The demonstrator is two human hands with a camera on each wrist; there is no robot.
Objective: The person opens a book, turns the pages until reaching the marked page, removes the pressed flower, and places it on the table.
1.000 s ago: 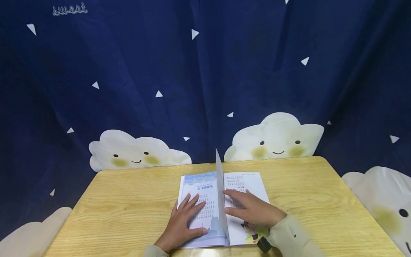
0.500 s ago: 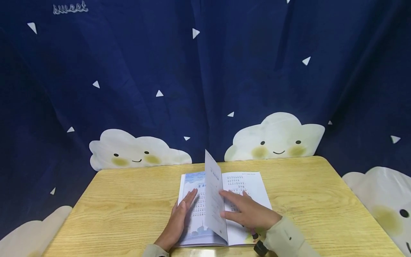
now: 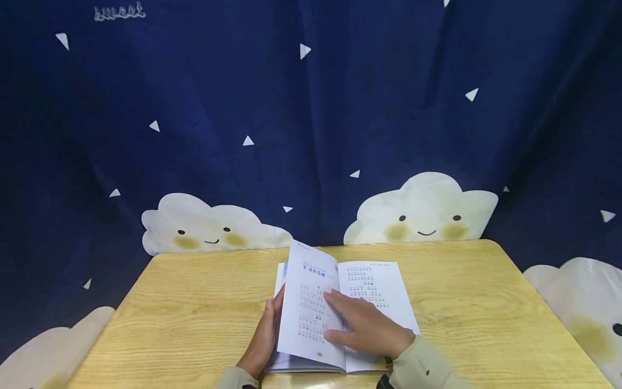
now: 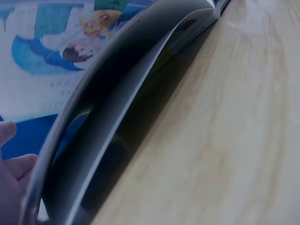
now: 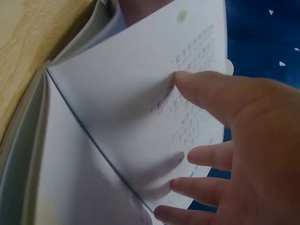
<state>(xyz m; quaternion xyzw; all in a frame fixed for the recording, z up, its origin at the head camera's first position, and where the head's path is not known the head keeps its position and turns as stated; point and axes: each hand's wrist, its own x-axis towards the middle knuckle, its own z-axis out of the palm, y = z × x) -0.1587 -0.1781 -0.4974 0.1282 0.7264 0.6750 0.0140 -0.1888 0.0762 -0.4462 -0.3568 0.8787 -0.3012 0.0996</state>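
So the book (image 3: pixel 384 283) is spread out on the wooden counter (image 3: pixel 204 308), right between and under both hands. Right hand (image 3: pixel 366 327) has a released grip: fingers pretty straight and apart, tips against the lifted page (image 3: pixel 306 319). Left hand (image 3: pixel 262 340) is at the book's left edge, partly hidden behind that page, so can't tell if its grip is holding anything. Heading on the page starts 生活的花, last character's fuzzy and the small text is too blurry. Navy curtain (image 3: pixel 218 70) behind says "sweet" up top left.
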